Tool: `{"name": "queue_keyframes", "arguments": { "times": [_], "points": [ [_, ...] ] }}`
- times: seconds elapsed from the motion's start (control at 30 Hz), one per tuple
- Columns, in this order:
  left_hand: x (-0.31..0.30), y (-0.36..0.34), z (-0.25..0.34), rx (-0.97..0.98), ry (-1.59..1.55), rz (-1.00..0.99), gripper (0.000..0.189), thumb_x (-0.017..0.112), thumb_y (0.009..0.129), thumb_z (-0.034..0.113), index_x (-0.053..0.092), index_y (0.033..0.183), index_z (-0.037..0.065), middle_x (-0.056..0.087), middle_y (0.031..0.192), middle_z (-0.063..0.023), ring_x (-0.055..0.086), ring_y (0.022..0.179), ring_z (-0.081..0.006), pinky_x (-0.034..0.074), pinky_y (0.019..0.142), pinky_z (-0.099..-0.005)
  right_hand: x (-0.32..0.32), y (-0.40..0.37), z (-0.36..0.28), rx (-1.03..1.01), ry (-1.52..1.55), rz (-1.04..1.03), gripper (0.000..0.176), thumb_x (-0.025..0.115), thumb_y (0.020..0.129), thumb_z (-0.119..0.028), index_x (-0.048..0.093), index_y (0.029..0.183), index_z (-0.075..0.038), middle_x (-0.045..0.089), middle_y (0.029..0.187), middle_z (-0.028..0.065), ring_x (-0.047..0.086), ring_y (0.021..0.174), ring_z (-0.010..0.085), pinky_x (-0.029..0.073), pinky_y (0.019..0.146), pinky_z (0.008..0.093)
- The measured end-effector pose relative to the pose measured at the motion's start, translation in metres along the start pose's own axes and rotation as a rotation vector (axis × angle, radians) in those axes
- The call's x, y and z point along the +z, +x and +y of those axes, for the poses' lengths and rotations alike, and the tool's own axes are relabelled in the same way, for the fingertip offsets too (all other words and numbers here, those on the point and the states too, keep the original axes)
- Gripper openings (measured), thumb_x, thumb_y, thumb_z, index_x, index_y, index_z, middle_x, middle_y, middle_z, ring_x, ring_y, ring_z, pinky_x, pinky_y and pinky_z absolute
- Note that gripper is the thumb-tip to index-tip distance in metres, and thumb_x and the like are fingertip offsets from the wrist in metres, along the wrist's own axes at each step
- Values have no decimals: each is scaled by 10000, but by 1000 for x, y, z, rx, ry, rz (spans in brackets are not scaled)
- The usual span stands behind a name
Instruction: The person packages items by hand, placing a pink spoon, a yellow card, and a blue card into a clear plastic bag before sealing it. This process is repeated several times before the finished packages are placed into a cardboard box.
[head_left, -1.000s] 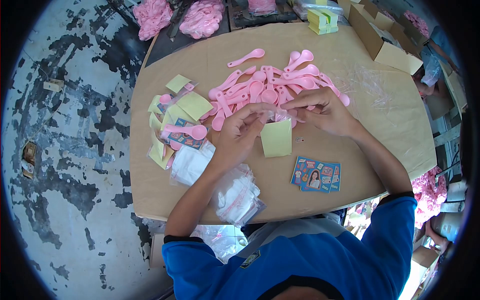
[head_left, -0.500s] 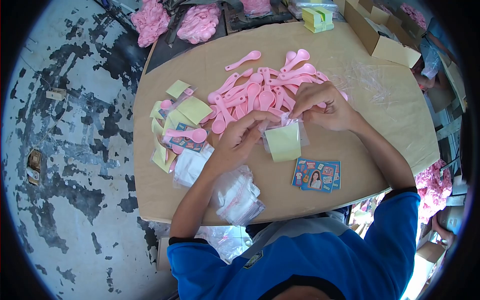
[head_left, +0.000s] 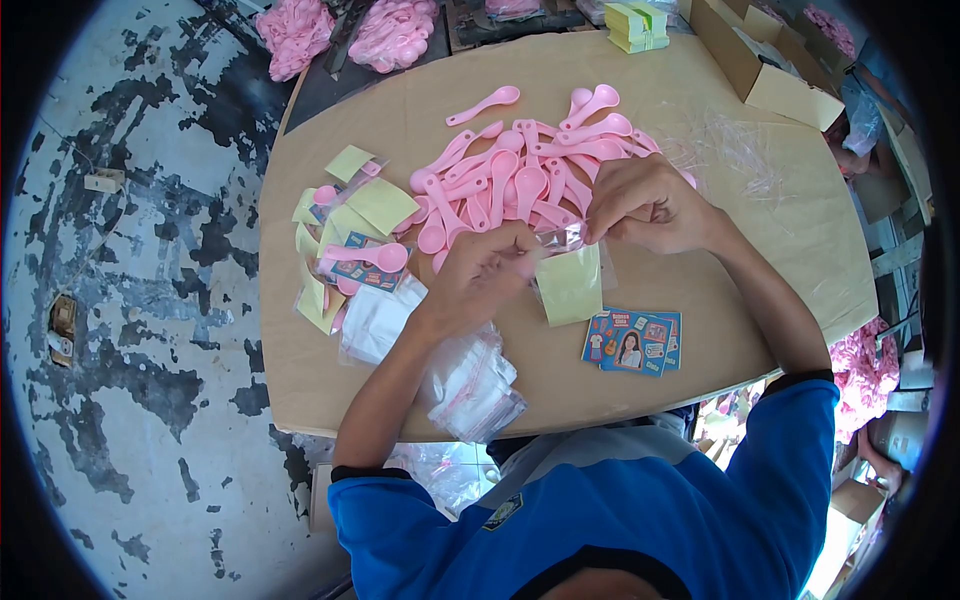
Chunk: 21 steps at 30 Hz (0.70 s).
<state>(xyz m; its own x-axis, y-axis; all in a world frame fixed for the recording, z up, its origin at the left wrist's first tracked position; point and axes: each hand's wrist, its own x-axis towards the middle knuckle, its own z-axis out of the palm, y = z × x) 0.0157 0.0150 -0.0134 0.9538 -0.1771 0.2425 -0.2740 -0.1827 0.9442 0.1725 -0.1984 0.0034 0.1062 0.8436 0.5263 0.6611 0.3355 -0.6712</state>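
Clear, crinkled plastic (head_left: 562, 238) wraps a square yellow card (head_left: 571, 286), pinched by the right hand (head_left: 650, 205).

I worked in a packing workshop: paper-covered table (head_left: 550, 385), heaped pink spoons (head_left: 502, 172), 1 open cardboard box (head_left: 795, 101), patchy, worn floor (head_left: 150, 330).

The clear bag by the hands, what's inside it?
A yellow card shows inside the clear bag, whose top the right hand pinches. Anything behind the card is covered, so I can't tell if something else is there.
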Motion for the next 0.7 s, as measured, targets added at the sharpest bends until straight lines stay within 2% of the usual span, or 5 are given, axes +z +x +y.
{"name": "queue_keyframes", "arguments": {
  "times": [0.13,0.27,0.33,0.57,0.7],
  "points": [
    [5,0,-8,-75,150,68,282,720,813,22,450,737,52,448,727,27,431,638,-19,386,549,-177,-7,-1,1,-2,-246,-67,216,629,663,49,709,836,-53,698,877,82,631,870,242,463,776,342],
    [6,-1,-1,-69,222,74,299,748,801,45,458,731,52,448,720,26,409,632,-25,395,551,-189,-1,3,-14,277,-162,22,248,636,761,8,621,1006,-27,661,979,76,620,943,208,479,825,350],
    [10,1,8,41,337,93,276,765,787,74,491,785,45,479,762,-7,433,655,-60,416,593,-229,8,9,-34,511,68,-26,269,635,813,-6,571,1074,-15,643,1002,62,620,952,166,493,828,332],
    [-29,-13,74,586,661,504,295,672,860,189,546,1055,7,552,973,-127,533,885,-177,456,772,-305,7,37,-39,734,221,-298,347,665,895,-153,557,1178,16,649,992,90,638,752,105,520,653,254],
    [-43,-27,96,818,250,644,231,587,893,146,533,1028,-35,561,975,-116,527,867,-159,438,779,-284,37,97,-38,497,389,139,387,648,898,-223,545,1174,28,647,1000,112,662,800,160,534,674,283]
  ]
}}
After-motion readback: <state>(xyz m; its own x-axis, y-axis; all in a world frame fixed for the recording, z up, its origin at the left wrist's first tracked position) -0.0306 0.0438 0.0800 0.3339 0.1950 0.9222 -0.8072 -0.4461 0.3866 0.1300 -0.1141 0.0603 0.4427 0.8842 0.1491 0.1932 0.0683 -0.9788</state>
